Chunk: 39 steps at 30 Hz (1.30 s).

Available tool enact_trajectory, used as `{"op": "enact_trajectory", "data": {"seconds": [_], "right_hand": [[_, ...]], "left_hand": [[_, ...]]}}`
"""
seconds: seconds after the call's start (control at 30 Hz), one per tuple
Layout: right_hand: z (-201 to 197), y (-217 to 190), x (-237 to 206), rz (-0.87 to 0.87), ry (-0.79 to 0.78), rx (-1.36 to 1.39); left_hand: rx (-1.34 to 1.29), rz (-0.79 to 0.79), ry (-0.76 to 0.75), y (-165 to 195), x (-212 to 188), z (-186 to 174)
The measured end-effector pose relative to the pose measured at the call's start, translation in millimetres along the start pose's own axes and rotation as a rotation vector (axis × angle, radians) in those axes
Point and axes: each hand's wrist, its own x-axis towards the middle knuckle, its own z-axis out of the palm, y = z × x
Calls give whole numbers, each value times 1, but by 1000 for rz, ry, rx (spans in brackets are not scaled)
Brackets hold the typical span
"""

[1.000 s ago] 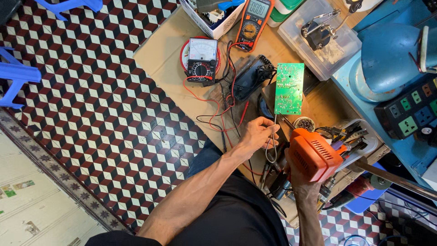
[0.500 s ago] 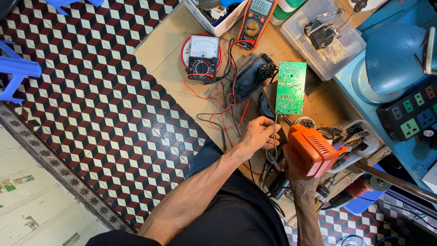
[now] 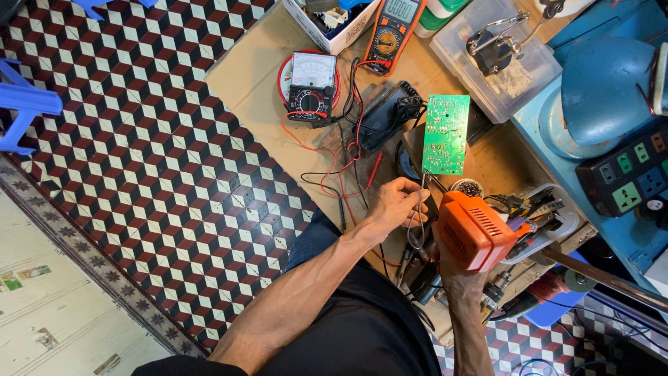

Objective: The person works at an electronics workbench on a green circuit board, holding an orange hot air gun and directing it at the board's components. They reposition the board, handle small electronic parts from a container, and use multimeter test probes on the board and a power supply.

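A green circuit board (image 3: 445, 134) lies solder side up on the wooden bench. My left hand (image 3: 396, 204) pinches a thin strand of solder wire (image 3: 420, 209) that runs up to the board's lower edge. My right hand (image 3: 456, 273) grips an orange soldering gun (image 3: 477, 231), held just below and right of the board; the gun's tip is hidden. Both hands sit close together at the near edge of the bench.
An analogue meter (image 3: 310, 88), an orange digital multimeter (image 3: 393, 24) and red and black leads (image 3: 348, 150) lie left of the board. A clear plastic box (image 3: 511, 73), blue lamp (image 3: 602, 90), power strip (image 3: 630, 174) and tool tray (image 3: 543, 209) stand to the right. Patterned tile floor (image 3: 139, 160) lies left.
Both hands have kept their hold and place near the board's lower edge. The view has shifted only slightly.
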Motion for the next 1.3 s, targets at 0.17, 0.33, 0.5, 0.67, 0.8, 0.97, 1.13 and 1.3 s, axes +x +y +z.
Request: {"op": "enact_trajectory", "data": {"seconds": [0.17, 0.33, 0.5, 0.67, 0.8, 0.97, 1.13, 1.3], "right_hand": [[0, -3, 3, 19, -1, 13], [0, -12, 4, 23, 45, 22], [0, -12, 4, -191, 32, -61], [1, -11, 5, -54, -6, 42], [0, -15, 4, 83, -9, 39], [1, -18, 4, 147, 3, 61], [0, -17, 4, 165, 10, 64], [-1, -19, 3, 129, 27, 84]], "left_hand": [[-2, -7, 9, -5, 4, 1], [-29, 7, 10, -10, 7, -1], [-38, -3, 8, -10, 8, -1], [-50, -9, 5, -8, 7, -2], [-45, -24, 15, -8, 8, -2], [-52, -19, 14, -10, 9, -2], [-57, -10, 6, -11, 9, -1], [-61, -15, 0, -9, 8, -1]]}}
